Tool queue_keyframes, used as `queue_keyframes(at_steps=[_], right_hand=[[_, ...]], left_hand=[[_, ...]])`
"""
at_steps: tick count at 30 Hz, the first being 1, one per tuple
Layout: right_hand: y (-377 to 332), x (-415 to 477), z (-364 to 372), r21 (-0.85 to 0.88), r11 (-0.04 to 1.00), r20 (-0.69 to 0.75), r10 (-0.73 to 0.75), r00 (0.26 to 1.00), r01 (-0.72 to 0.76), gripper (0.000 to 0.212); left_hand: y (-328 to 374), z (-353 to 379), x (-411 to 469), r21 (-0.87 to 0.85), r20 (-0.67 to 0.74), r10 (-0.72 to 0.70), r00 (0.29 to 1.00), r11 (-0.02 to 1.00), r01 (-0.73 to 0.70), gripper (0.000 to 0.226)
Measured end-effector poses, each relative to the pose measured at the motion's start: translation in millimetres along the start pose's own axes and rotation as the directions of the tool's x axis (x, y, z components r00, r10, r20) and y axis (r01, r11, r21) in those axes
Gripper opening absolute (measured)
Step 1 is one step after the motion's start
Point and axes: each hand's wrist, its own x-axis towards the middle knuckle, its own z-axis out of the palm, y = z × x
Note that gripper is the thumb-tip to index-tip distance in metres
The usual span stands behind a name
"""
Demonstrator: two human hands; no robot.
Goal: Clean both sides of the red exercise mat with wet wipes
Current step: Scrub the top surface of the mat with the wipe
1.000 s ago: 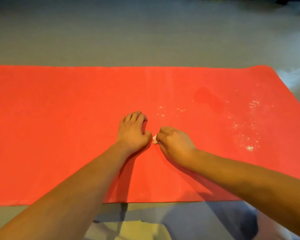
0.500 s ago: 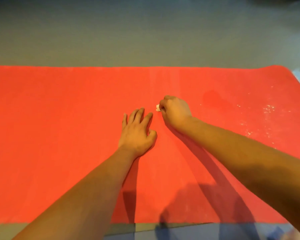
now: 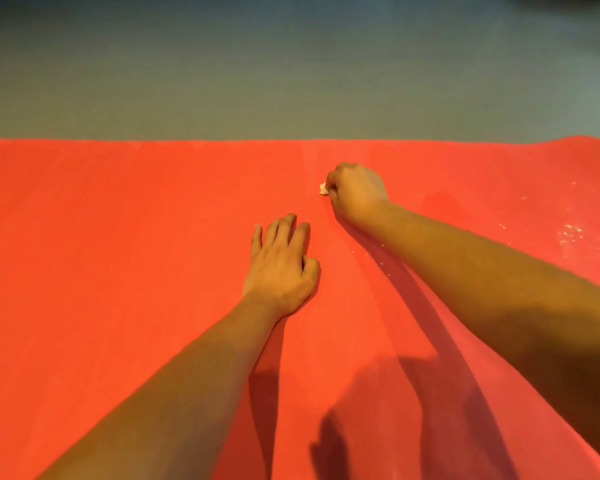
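Wiping, far-centre | right hand [image 3: 357,192] fisted on balled wet wipe [image 3: 323,189] | left hand [image 3: 281,268] flat, pinning red mat [image 3: 118,237] | advised: overlapping strokes toward right-side white specks [image 3: 570,233]

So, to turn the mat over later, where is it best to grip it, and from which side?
Probably the mat at its far right corner, coming from the right: that corner seems to rise slightly off the floor, so there is room to get under it.

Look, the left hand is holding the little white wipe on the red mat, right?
No, the head view shows the right hand holding the small crumpled white wet wipe on the flat red exercise mat; the left hand rests flat nearby.
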Motion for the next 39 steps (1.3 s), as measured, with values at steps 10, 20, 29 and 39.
queue_keyframes(at_steps=[10,20,29,39], right_hand=[[5.1,-57.2,-6.2,0.032,0.966,-0.008,-0.258,0.966,0.258,0.015],[33.0,99.6,2.9,-0.045,0.998,-0.012,0.032,0.999,-0.033,0.023],[37.9,71.5,7.2,-0.074,0.997,-0.025,-0.028,0.999,0.026,0.023],[52.0,121.5,8.2,-0.122,0.992,-0.009,0.02,1.0,-0.021,0.023]], left_hand=[[-2.4,4.7,42.0,0.008,-0.011,-0.01,1.0,1.0,0.01,0.066],[-6.0,14.8,61.1,0.068,0.014,0.028,1.0,0.997,-0.029,0.069],[-4.0,13.7,62.8,0.072,0.012,0.038,0.999,0.997,-0.039,0.071],[-3.4,14.6,62.7,0.077,-0.01,0.04,0.999,0.996,-0.039,0.07]])
